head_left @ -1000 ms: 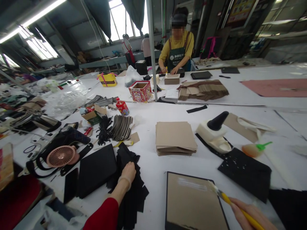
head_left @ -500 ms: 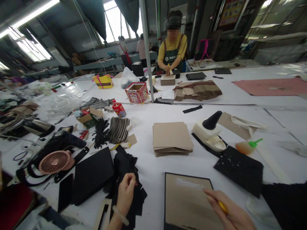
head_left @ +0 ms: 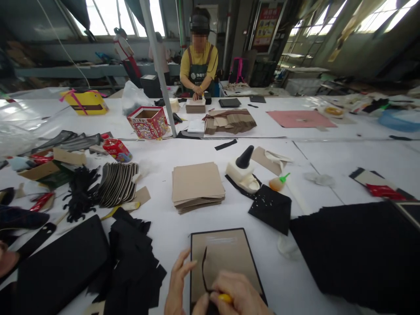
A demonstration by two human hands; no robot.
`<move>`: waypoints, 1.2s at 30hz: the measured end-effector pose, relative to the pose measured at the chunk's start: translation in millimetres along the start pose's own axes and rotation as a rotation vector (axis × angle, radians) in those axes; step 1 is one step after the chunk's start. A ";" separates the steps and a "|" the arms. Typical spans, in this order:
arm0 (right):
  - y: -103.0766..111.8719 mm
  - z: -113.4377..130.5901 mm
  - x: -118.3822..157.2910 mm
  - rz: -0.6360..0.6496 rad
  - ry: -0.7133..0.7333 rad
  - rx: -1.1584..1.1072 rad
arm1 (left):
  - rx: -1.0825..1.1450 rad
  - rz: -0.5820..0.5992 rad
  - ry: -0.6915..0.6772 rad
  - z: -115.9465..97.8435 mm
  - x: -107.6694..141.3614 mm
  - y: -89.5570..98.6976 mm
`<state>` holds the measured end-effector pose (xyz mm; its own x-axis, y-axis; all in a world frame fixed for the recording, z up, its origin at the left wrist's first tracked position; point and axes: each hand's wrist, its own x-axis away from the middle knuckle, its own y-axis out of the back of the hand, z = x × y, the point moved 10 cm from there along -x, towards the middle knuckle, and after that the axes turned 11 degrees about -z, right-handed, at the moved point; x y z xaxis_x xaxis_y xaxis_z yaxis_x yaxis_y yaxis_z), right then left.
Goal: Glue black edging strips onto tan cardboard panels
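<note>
A brown board with a black edge (head_left: 229,251) lies flat at the front centre, a whitish streak near its top. Over its lower part, my right hand (head_left: 241,295) is closed round a yellow-handled tool (head_left: 225,298). A thin black strip (head_left: 204,269) rises in a curve from between my hands. Beside the board's left edge is my left hand (head_left: 180,284), its thumb and another fingertip close to the strip's lower end and other fingers raised apart. Behind the board stands a stack of brown boards (head_left: 198,183).
Black pieces (head_left: 131,258) lie at the left, a large black sheet (head_left: 357,245) at the right. A white container with a black cone (head_left: 243,173) is beyond the board. Across the table, a person in yellow (head_left: 199,65) works at a small stack (head_left: 196,106).
My left hand has moved from the black pieces to the board. My right hand has come lower and left over it, and a curved black strip now shows. The view has turned right.
</note>
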<state>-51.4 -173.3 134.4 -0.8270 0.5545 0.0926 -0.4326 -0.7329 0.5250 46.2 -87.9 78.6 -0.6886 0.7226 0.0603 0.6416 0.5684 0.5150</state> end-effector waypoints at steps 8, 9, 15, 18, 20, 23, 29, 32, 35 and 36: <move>57.1 -76.1 8.5 -0.147 -0.427 -0.219 | 0.368 0.708 0.320 -9.6 -17.9 -53.8; 65.5 -93.4 8.0 -0.216 -0.464 -0.185 | 0.379 0.660 0.360 0.4 -25.0 -56.3; 74.5 -168.8 -6.0 -0.289 -0.546 0.167 | 0.232 0.410 0.520 69.4 -58.4 -79.8; 75.1 -181.3 -17.8 -0.305 -0.545 0.286 | 0.153 0.329 0.527 86.7 -66.9 -90.6; 74.9 -186.9 -23.4 -0.305 -0.550 0.347 | 0.087 0.275 0.512 94.0 -70.9 -92.7; 72.7 -195.5 -26.1 -0.286 -0.572 0.413 | -0.023 0.220 0.470 101.3 -76.2 -90.5; 70.0 -205.4 -24.5 -0.272 -0.602 0.485 | -0.226 0.184 0.357 107.0 -88.1 -81.2; 70.2 -207.7 -24.3 -0.273 -0.614 0.496 | -0.303 0.171 0.317 107.2 -92.5 -76.5; 70.8 -209.9 -24.4 -0.276 -0.625 0.497 | -0.347 0.171 0.304 107.4 -93.8 -74.6; 70.9 -210.7 -24.4 -0.276 -0.629 0.496 | -0.353 0.174 0.305 107.5 -93.8 -74.6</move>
<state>-137.5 -321.9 -8.9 -0.2975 0.9119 0.2828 -0.2612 -0.3626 0.8946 99.2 -155.8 -57.4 -0.6831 0.6168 0.3910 0.6382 0.2437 0.7303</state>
